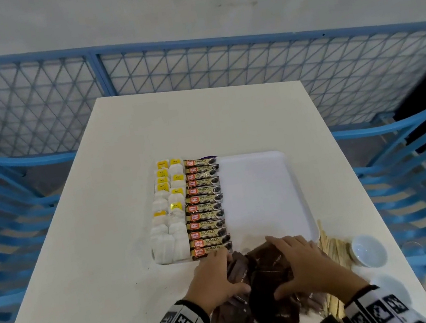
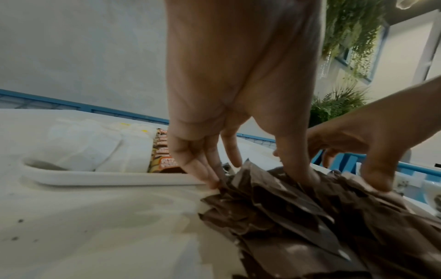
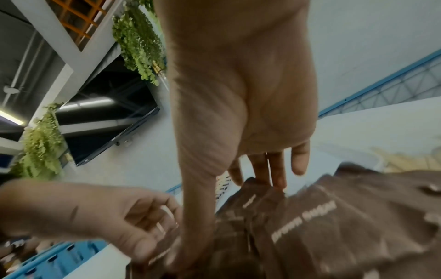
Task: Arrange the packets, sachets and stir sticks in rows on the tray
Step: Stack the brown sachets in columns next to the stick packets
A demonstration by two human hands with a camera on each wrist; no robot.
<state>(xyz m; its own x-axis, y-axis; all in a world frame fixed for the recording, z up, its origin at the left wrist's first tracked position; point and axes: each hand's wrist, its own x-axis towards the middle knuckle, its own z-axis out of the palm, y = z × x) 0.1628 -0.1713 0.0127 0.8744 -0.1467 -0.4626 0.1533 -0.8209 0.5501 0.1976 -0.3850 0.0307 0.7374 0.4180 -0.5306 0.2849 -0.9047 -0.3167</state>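
A white tray [image 1: 262,195] lies on the white table [image 1: 83,267]. Two columns of white tea bags [image 1: 169,225] fill its left side, with a column of coffee granule sachets [image 1: 205,207] beside them. A loose pile of brown sugar sachets [image 1: 259,275] lies at the tray's near edge. My left hand [image 1: 234,272] grips the pile's left part between fingers and thumb. My right hand [image 1: 276,267] spans the right part, fingers at the far edge and thumb at the near one. Wooden stir sticks [image 1: 333,248] lie right of the pile. The left wrist view shows the tray rim [image 2: 107,180] and the pile [image 2: 298,217].
A small white bowl [image 1: 369,250] stands right of the stir sticks, near the table's right edge. Blue mesh fencing [image 1: 189,61] surrounds the table. The right half of the tray is bare. Bare table lies to the left and beyond the tray.
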